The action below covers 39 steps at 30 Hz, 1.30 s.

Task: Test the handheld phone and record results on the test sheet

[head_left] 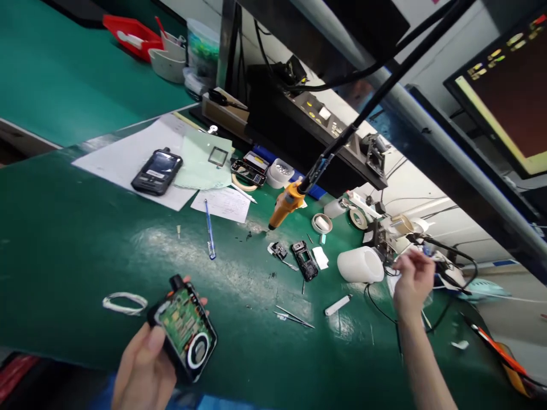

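My left hand [145,361] grips an opened handheld radio [186,327] above the front of the bench, thumb on its near edge and fingers behind. Its green circuit board and a round speaker with a white ring face up. My right hand [413,279] reaches out to the right, fingers curled together beside the cluttered soldering stand [380,239]. Something small and blue shows at its fingertips, too blurred to name. Between the hands lie tweezers [294,316], a white-handled blade tool [338,305] and an empty black radio housing [305,261].
An orange electric screwdriver [285,205] hangs on a black cable over the green bench [239,353]. A white cup [361,265] lies on its side near my right hand. Another radio [157,172] rests on paper at the back left, with a blue pen [209,230] nearby.
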### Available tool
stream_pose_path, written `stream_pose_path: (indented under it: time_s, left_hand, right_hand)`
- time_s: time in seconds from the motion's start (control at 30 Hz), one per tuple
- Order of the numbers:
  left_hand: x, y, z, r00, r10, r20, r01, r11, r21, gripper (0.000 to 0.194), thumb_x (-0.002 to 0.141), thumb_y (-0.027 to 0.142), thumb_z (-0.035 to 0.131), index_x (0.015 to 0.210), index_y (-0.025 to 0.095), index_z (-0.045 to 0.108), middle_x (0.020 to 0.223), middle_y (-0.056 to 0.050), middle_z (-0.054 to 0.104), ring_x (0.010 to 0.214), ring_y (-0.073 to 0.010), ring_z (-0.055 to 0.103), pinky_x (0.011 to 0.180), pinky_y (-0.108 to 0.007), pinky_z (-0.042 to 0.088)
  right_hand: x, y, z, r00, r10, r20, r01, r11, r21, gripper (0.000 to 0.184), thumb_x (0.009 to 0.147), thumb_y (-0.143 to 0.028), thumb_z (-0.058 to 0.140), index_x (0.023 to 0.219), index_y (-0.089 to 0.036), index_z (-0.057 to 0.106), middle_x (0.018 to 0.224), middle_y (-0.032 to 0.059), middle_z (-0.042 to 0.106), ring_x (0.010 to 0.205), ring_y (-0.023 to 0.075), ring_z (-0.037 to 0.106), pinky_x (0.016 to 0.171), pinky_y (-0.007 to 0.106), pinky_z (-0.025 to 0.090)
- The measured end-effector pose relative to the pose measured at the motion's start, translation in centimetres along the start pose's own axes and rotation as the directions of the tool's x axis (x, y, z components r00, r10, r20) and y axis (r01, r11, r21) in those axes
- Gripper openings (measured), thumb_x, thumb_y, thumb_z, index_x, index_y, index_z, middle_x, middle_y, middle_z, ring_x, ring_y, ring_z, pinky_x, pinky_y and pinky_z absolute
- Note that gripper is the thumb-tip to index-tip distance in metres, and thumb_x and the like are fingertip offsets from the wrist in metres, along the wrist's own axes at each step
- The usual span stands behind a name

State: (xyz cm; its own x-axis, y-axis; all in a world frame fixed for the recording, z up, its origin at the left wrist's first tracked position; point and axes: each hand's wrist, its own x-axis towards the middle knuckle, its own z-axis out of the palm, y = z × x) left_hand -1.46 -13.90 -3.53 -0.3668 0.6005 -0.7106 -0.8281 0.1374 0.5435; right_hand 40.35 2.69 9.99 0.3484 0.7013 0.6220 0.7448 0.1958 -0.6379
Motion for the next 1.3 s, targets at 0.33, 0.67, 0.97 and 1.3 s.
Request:
stream_pose_path:
  time_s: [0.33,0.67,0.97,1.3]
  left_hand:
    - [0.4,0.8,2.2,0.99,0.125,0.061,-0.12,0.99,-0.074,0.081,0.056,0.081,0.104,0.103,0.018,0.088,0.104,-0.011,0.091,0.084,-0.0244,0.086,0.068,-0.027,0.07]
    - [1.1,0.1,1.0,0.913,0.296,0.282,-0.276,0.955,-0.11,0.081,0.075,0.079,0.097,0.131,0.022,0.085,0.111,-0.01,0.089,0.098,-0.0269,0.087,0.09,-0.035,0.072]
    - [1.6,-0.5,0.2,0.884,0.354,0.307,-0.357,0.933,-0.046,0.088,0.072,0.082,0.097,0.135,0.023,0.082,0.117,-0.012,0.088,0.112,-0.0322,0.087,0.107,-0.045,0.07]
    - [1.5,-0.4,0.3,0.906,0.321,0.274,-0.327,0.945,-0.026,0.102,0.064,0.081,0.101,0.144,0.023,0.076,0.121,-0.016,0.086,0.127,-0.04,0.082,0.108,-0.05,0.069]
  right_hand:
    - [-18.7,-5.5,4.4,0.579,-0.476,0.661,0.521,0.841,0.149,0.026,0.118,-0.047,0.061,0.117,-0.023,0.073,0.095,0.0061,0.078,0.08,0.0214,0.08,0.07,0.032,0.066]
    - [-20.6,-11.5,8.3,0.659,-0.463,0.592,0.364,0.886,0.287,0.016,0.12,-0.031,0.058,0.109,-0.024,0.066,0.08,-0.0022,0.071,0.056,0.0108,0.067,0.055,0.02,0.056]
    - [-21.7,-15.6,10.9,0.536,-0.644,0.546,0.515,0.762,0.393,0.007,0.116,-0.016,0.064,0.111,-0.018,0.067,0.09,0.0056,0.081,0.072,0.0127,0.079,0.068,0.021,0.06]
    - [-22.2,-15.0,11.0,0.545,-0.626,0.558,0.519,0.775,0.362,0.011,0.115,-0.015,0.067,0.107,-0.021,0.07,0.087,0.004,0.082,0.069,0.0139,0.078,0.065,0.025,0.059]
